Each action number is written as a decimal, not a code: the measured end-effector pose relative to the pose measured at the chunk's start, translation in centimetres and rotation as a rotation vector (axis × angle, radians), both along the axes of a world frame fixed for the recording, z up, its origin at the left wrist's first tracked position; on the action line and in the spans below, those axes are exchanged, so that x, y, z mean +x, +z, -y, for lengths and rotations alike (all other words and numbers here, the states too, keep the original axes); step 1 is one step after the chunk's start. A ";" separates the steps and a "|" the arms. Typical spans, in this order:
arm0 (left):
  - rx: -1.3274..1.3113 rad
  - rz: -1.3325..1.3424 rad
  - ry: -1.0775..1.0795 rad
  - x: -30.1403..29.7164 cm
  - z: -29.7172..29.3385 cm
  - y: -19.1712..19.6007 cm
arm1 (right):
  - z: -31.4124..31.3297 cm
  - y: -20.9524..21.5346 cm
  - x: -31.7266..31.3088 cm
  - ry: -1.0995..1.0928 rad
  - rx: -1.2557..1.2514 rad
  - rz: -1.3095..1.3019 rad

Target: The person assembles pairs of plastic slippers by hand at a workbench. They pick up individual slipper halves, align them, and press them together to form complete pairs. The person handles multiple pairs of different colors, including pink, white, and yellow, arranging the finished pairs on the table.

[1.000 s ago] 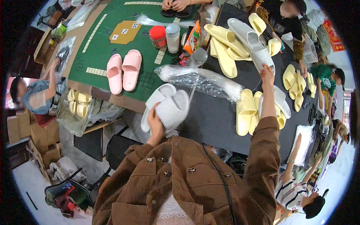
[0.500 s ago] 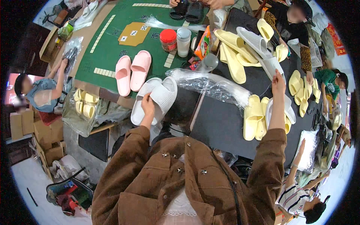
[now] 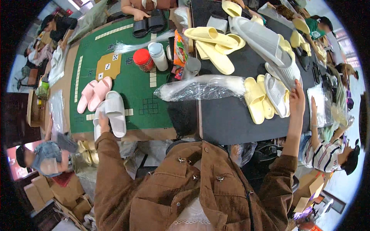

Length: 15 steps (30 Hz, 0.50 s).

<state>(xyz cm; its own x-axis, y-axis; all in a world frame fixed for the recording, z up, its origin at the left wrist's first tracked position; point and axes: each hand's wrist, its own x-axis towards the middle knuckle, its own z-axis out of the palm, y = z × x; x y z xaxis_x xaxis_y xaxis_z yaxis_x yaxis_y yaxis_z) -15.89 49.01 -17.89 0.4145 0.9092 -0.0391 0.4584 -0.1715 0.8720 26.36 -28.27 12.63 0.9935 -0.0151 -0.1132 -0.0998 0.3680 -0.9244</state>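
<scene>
ribbed pale-grey slippers [image 3: 115,112] | pink slippers [image 3: 101,91] | yellow slippers [image 3: 254,99] | green tabletop [image 3: 135,86] | striped white shirt [image 3: 323,157]

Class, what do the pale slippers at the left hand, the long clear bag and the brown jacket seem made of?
Pale slippers: probably matt moulded foam or rubber; ribbed straps, no visible seams.
Long clear bag: apparently glossy plastic film, crinkled with bright highlights.
Brown jacket: dull cloth, perhaps cotton, softly creased.

Dark characters [image 3: 129,60] mark the green mat [image 3: 133,86], dice faces [image 3: 107,66] its tan panel [image 3: 112,72].

1 red-lidded jar [image 3: 143,61], 1 orange packet [image 3: 179,50]
</scene>
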 end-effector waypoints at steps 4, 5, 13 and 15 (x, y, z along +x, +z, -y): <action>0.121 -0.414 0.136 -1.3 -3.1 1.1 | 0.8 0.2 -5.3 0.094 -0.102 0.029; 0.215 -0.439 0.212 -0.9 -1.9 1.0 | 0.8 0.0 -6.8 0.156 -0.134 0.035; 0.304 -0.036 -0.214 8.3 18.8 10.1 | -4.6 -10.1 -15.1 0.279 -0.495 -0.247; 0.224 -0.022 -0.448 9.8 24.8 12.2 | -4.5 -14.1 -16.0 0.284 -0.484 -0.303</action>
